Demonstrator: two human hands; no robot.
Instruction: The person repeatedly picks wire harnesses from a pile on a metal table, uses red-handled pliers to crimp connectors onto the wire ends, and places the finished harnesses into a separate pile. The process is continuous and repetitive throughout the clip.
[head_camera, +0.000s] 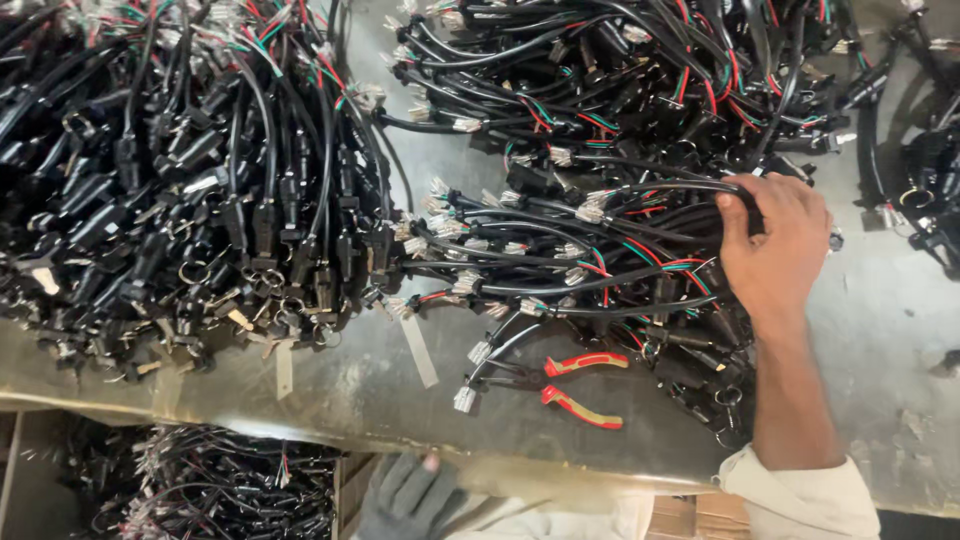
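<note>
Cable (660, 187), black and sheathed, runs across the top of the right-hand heap of wire harnesses (600, 150), and the right hand (775, 245) has its grip closed around the cable's right end, fingers curled over it and thumb underneath. That heap covers the upper right part of the grey metal counter (880, 340); its harnesses are black leads with red, green and white inner wires and pale connector ends that point mostly left. A cream sleeve (800, 495) covers the right forearm near the counter's front edge.

Just below the heap, near the front edge, lies a pair of pliers (565, 385) with red and yellow handles, its jaws pointing left and partly under loose leads. A second, larger heap of harnesses (180, 170) fills the upper left of the counter, with metal rings and small keys along its lower edge, well apart from the hand.

The left hand (410, 495) sits low at the bottom edge, below the counter's rim, wearing a dark grey glove; whether its grip holds anything I cannot tell. More harnesses lie in a box (190, 480) beneath the counter at lower left.
</note>
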